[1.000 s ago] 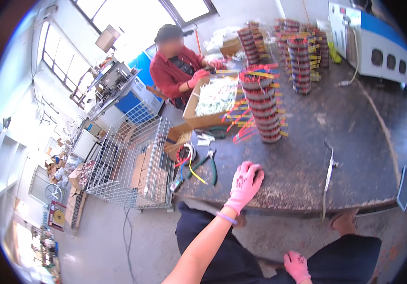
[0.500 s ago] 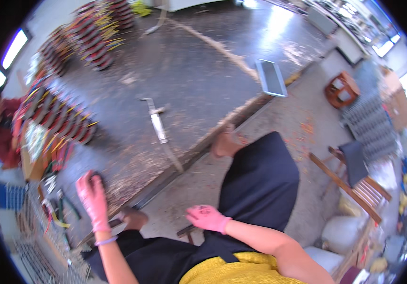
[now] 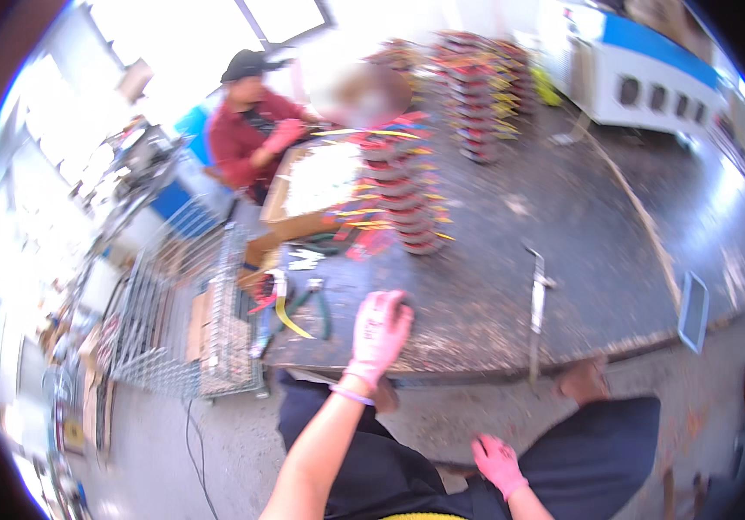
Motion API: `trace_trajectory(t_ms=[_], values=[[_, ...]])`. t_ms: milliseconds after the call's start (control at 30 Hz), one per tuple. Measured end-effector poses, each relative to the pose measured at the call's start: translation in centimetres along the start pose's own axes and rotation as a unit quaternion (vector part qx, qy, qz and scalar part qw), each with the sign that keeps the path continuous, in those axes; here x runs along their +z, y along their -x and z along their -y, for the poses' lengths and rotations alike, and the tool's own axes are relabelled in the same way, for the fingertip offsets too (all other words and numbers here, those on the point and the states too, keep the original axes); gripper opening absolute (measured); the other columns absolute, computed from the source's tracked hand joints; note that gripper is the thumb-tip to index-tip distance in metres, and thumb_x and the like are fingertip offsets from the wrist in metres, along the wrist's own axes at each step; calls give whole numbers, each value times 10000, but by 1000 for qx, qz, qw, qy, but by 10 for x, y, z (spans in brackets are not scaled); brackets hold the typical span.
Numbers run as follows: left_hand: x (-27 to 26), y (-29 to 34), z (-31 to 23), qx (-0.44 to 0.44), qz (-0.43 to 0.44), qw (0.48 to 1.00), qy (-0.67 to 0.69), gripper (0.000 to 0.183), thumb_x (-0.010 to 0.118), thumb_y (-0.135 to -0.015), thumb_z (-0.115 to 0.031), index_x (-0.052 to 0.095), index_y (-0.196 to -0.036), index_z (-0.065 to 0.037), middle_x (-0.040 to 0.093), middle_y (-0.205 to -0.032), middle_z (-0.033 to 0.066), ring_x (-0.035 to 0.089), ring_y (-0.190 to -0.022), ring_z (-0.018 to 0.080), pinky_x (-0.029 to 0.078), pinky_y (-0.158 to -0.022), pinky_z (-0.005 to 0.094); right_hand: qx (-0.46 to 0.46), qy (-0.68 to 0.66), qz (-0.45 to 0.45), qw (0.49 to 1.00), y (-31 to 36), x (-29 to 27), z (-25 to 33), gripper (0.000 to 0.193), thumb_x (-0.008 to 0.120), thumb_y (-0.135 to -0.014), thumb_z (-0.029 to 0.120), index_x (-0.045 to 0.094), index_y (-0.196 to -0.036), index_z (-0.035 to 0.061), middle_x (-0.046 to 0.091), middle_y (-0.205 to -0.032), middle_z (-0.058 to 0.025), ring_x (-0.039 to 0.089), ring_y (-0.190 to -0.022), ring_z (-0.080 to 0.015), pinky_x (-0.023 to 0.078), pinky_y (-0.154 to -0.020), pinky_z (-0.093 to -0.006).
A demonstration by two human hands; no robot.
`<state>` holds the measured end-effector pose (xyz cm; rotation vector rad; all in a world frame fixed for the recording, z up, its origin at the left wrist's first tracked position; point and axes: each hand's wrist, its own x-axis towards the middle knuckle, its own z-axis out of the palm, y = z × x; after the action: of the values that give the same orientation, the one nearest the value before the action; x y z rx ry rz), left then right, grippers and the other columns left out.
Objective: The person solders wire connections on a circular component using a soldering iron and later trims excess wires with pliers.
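My left hand (image 3: 378,336), in a pink glove, rests on the worn dark tabletop (image 3: 476,290) near its front edge. Its fingers curl about a small dark thing, mostly hidden and blurred. To the left of it lie green-handled pliers (image 3: 321,314) and a yellow-handled tool (image 3: 291,319). Beyond the hand rises a stack of grey-and-red ring-shaped parts with yellow wire ends (image 3: 409,204). Low over my lap hangs my right hand (image 3: 500,465), also gloved in pink, loosely open and holding nothing that shows. A silver air blow gun (image 3: 537,299) lies on the table's right part.
Across the table's left corner a person (image 3: 251,130) in dark red sits by a carton (image 3: 279,195) of pale pieces. More ring stacks (image 3: 472,104) stand behind. A wire cage cart (image 3: 186,321) is at the left, a blue-grey tray (image 3: 694,312) at the right edge.
My view has swung left, bringing the person and the cage cart into sight. My left hand stays at the table's front edge, my right hand low by my lap.
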<state>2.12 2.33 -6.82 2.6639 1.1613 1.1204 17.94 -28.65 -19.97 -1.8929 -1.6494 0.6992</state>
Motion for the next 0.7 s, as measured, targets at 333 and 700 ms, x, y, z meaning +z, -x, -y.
trace_trajectory(t_ms=[333, 700], values=[[-7, 18, -3, -108, 57, 991, 51, 326, 642, -921, -194, 607, -1220, -69, 575, -1144, 170, 566, -1060, 371, 468, -936, 440, -122, 266, -64, 954, 28, 86, -76, 278, 536, -956, 297, 596, -1178, 141, 607, -1160, -81, 599, -1009, -242, 514, -748, -380], [-8, 14, -3, -98, 41, 994, 34, 326, 655, -917, -217, 605, -1209, -80, 582, -1129, 153, 575, -1048, 366, 483, -912, 441, -126, 294, -24, 947, 21, 89, -84, 395, 556, -911, 220, 573, -1301, 157, 553, -1333, -94, 557, -1181, -292, 530, -849, -439]])
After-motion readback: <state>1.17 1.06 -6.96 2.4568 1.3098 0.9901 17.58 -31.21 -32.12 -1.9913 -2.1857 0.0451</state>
